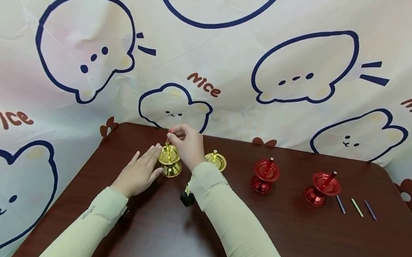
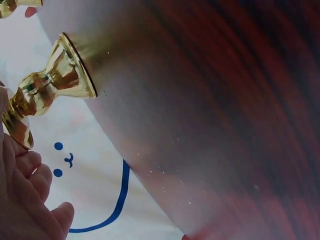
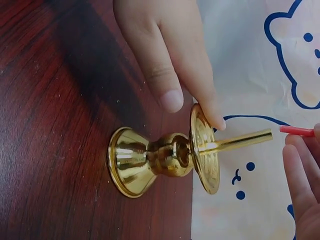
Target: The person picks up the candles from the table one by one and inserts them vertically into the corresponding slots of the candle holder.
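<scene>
A gold candle holder (image 1: 171,169) stands upright on the table, its thin tube (image 3: 245,140) rising from a round dish. My left hand (image 1: 138,174) touches the dish's rim with straight fingers. Above the tube, my right hand (image 1: 188,144) pinches a thin red candle (image 3: 295,130) between thumb and fingers. In the right wrist view the candle's end is just off the tube's tip, roughly in line with it. The left wrist view shows the holder's base and stem, with left-hand fingers (image 2: 37,172) below the dish.
Right of it stands a second gold holder (image 1: 215,161), partly behind the right arm. Farther right are two red holders, one nearer (image 1: 265,175) and one farther (image 1: 322,189). Beside them lie a blue stick (image 1: 340,204), a green stick (image 1: 357,207) and a purple stick (image 1: 370,209). A patterned cloth (image 1: 241,61) hangs behind the table.
</scene>
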Demonstrator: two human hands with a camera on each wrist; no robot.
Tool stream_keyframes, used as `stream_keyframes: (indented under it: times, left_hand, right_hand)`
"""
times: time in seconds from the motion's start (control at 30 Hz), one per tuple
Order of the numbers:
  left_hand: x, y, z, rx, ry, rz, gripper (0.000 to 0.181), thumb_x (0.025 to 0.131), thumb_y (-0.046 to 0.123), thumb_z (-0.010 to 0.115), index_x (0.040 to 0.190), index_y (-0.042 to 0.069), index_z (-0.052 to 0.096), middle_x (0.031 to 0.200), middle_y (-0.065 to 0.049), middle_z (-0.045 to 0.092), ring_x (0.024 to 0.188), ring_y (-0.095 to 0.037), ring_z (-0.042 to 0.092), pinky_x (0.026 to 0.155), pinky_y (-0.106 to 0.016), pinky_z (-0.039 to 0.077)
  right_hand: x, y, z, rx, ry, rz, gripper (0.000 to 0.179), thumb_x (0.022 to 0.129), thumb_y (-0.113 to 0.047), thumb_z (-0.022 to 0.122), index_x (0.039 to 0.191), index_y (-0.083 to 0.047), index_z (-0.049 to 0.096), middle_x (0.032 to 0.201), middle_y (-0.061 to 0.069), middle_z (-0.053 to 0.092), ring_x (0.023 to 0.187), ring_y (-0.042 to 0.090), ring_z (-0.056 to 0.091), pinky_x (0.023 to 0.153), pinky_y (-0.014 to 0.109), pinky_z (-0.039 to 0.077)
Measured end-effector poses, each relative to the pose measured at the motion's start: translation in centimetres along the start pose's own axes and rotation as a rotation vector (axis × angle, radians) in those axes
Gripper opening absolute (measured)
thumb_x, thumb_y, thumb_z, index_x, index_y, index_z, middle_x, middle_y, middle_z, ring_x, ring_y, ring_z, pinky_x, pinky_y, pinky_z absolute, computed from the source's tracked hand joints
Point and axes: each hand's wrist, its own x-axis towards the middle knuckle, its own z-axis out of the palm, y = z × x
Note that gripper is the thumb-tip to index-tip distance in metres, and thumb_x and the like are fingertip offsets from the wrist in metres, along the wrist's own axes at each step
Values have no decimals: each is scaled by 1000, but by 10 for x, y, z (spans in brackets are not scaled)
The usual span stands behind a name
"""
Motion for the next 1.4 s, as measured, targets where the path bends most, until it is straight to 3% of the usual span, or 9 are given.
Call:
stream_keyframes:
  times: [0.9,1.4]
  left_hand:
    - [2,6,3,-12,15,14,69,107,33,50,159,-2,23,166,-18,21,153,-34,22,119,-63,18]
    - [0,3,-1,-22,14,8,69,107,32,52,159,-3,23,166,-19,22,153,-34,22,119,-63,19]
  right_hand:
    - [3,11,-2,-153,-43,-167,9,99,-9,67,106,-6,71,94,3,74,83,12,68,75,20,53]
    - [5,9,6,-165,-80,-119,15,98,-10,69,112,-5,72,103,5,74,91,14,69,83,23,55]
